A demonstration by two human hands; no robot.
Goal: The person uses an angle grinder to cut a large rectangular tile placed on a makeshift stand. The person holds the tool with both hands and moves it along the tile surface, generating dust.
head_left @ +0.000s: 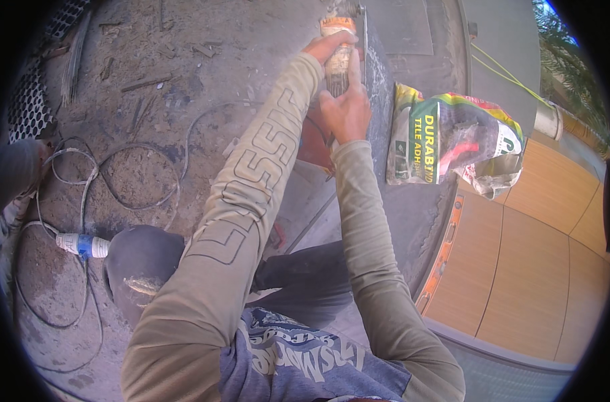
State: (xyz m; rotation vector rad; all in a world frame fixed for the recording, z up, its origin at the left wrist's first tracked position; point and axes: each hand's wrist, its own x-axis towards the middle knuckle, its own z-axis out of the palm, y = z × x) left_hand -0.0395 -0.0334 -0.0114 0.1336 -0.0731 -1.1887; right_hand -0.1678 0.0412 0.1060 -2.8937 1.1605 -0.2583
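A dusty orange-and-white power tool [338,61] lies along the edge of a dark grey slab [380,80] at the top of the view. My left hand [332,45] is wrapped over its upper part. My right hand [348,110] grips its lower end, with the index finger stretched along the body. Dust blurs the tool's far end at the top edge, so its working part cannot be made out. Just right of the slab and my right hand, a crumpled green, yellow and black printed bag [415,144] lies with its torn mouth open.
Looped grey cable [90,177] with a blue-and-white connector [84,246] lies left of my knee [144,268]. Wood rubble [144,84] and perforated sheet [29,100] lie farther off. An orange spirit level [442,251] rests beside wood-coloured panels [526,258]. Part of another person seemingly shows far left.
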